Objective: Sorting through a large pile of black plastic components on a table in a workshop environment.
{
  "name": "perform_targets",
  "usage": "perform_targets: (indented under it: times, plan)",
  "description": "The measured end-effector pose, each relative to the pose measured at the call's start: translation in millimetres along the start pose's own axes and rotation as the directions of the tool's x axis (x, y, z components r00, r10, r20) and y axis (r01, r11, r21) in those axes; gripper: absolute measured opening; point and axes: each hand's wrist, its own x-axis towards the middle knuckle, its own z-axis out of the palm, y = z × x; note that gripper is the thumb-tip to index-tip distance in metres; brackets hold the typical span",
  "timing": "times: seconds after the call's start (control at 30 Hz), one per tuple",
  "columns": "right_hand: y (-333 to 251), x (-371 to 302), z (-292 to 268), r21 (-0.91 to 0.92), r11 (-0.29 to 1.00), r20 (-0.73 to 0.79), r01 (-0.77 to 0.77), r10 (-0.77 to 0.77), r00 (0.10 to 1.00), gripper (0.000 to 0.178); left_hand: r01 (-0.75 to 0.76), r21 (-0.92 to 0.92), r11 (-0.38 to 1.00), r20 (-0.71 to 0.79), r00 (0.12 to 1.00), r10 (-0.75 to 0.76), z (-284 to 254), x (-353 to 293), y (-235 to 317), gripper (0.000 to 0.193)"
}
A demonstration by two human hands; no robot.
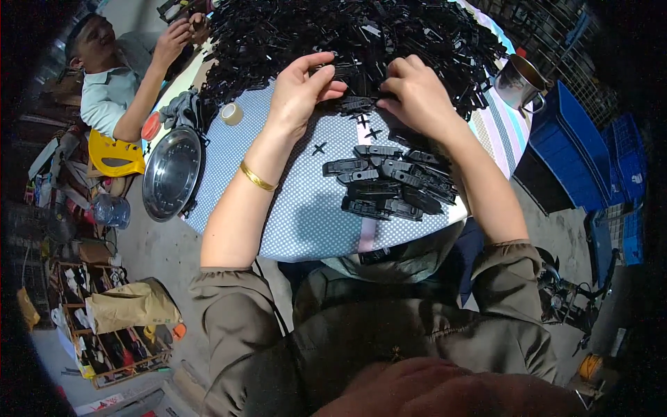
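Facing the black heap point(347, 28) at the worktop's point(236, 160) twelve o'clock, the left hand point(331, 78) parts its fingers, apparently unladen; the right hand point(420, 94) curls, contents undeterminable. Black parts point(396, 171) lie toward five o'clock, presumably separated for reach.

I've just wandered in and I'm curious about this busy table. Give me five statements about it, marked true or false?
1. A gold bangle circles the left arm. True.
2. The metal mug stands left of the big black pile. False: it stands to the right.
3. Small black cross-shaped pieces lie on the table. True.
4. The tape roll sits inside the steel basin. False: it lies on the tablecloth beside it.
5. Blue crates stand beyond the table's right side. True.
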Motion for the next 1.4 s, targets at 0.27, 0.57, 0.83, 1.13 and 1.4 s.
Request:
perform_targets:
  times: [0.27, 0.57, 0.83, 1.13, 1.4]
  plan:
    - [2.4, 4.1, 6.1, -0.087, 0.992, -0.066, -0.093, 0.088, 0.994, 0.011, 0.127, -0.038, 0.991, 0.034, 0.991, -0.126, -0.5, 1.4, -4.8, 0.031]
    - [-6.2, 5.4, -1.9, 0.262, 0.963, -0.281, -0.062, 0.137, 0.950, 0.016, 0.241, 0.080, 0.967, 0.241, 0.937, -0.253, 16.6, -12.5, -1.3, 0.029]
    - [-23.9, 7.0, -1.8, 0.492, 0.841, -0.297, 0.227, -0.083, 0.951, 0.016, 0.190, -0.050, 0.981, 0.158, 0.971, -0.180, 11.0, -8.5, -7.1, 0.025]
    - [-15.6, 8.6, 0.5, 0.542, 0.834, -0.292, 0.103, 0.072, 0.954, 0.029, 0.182, -0.117, 0.976, 0.117, 0.979, -0.169, 11.6, -9.9, -1.9, 0.030]
    - [-15.9, 3.6, -5.6, 0.190, 0.940, -0.235, 0.283, -0.237, 0.943, 0.037, 0.158, 0.060, 0.986, 0.145, 0.976, -0.165, 18.0, -10.2, -14.3, 0.030]
